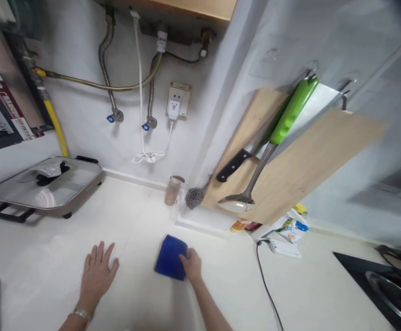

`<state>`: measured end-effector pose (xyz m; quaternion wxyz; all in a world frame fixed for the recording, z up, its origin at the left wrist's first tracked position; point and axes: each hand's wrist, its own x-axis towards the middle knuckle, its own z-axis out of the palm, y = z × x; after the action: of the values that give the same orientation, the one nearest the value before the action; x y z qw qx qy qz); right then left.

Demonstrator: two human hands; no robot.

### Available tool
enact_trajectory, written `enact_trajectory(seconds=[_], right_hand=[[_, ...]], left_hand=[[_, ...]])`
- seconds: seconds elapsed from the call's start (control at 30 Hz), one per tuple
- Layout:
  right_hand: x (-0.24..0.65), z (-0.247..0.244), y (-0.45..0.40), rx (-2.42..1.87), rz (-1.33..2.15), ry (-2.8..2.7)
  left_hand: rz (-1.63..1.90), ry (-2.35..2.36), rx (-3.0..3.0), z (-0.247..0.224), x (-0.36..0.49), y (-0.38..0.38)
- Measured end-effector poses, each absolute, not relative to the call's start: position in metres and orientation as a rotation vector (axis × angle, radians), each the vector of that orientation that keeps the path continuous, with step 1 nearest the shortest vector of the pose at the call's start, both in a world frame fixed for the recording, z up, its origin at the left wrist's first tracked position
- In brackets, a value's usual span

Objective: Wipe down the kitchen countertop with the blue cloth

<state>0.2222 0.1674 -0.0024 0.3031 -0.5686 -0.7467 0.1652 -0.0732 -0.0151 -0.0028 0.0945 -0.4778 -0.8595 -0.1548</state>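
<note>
A folded blue cloth (170,258) lies on the white countertop (138,294). My right hand (192,266) grips its right edge, thumb on top and the other fingers partly hidden. To the left, my left hand (98,271) rests flat on the counter with its fingers spread, holding nothing. A bracelet or watch circles the left wrist. Behind the cloth, near the wall, stands a brownish translucent cup (173,190).
An electric pan (45,184) with a glass lid sits at the back left. A spatula with a green handle (295,110), a knife (234,165) and cutting boards (310,161) hang on the right. A black cable (266,285) crosses the counter toward a stove (386,289).
</note>
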Motion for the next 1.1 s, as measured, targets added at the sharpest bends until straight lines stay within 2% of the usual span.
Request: enact_trajectory(seconds=[0.33, 0.5, 0.6, 0.7, 0.8, 0.87, 0.97, 1.1], right_hand=[[0.217, 0.033, 0.148, -1.142, 0.343, -2.059], [0.211, 0.064, 0.154, -1.061, 0.311, -1.953], [0.214, 0.090, 0.169, -1.062, 0.268, -1.850], [0.217, 0.119, 0.179, -1.010, 0.255, -1.834], [0.207, 0.143, 0.171, -0.906, 0.285, -1.917], [0.189, 0.149, 0.150, -0.829, 0.316, -1.992], [0.155, 0.138, 0.100, -0.640, 0.398, -2.179], [0.135, 0.099, 0.034, -0.291, 0.706, -2.539]], left_hand=[[-0.579, -2.492, -1.396, -0.011, -0.075, -0.017], [-0.868, -2.497, -1.406, -0.008, -0.076, -0.021], [-1.358, -2.533, -1.464, -0.004, -0.077, -0.027], [-2.148, -2.632, -1.408, 0.009, -0.068, -0.029], [-2.983, -2.715, -1.038, 0.032, -0.049, -0.026], [-3.376, -2.699, -0.756, 0.049, -0.036, -0.023], [-3.692, -2.704, -0.426, 0.064, -0.023, -0.024], [-3.702, -2.584, 0.115, 0.058, -0.016, -0.038]])
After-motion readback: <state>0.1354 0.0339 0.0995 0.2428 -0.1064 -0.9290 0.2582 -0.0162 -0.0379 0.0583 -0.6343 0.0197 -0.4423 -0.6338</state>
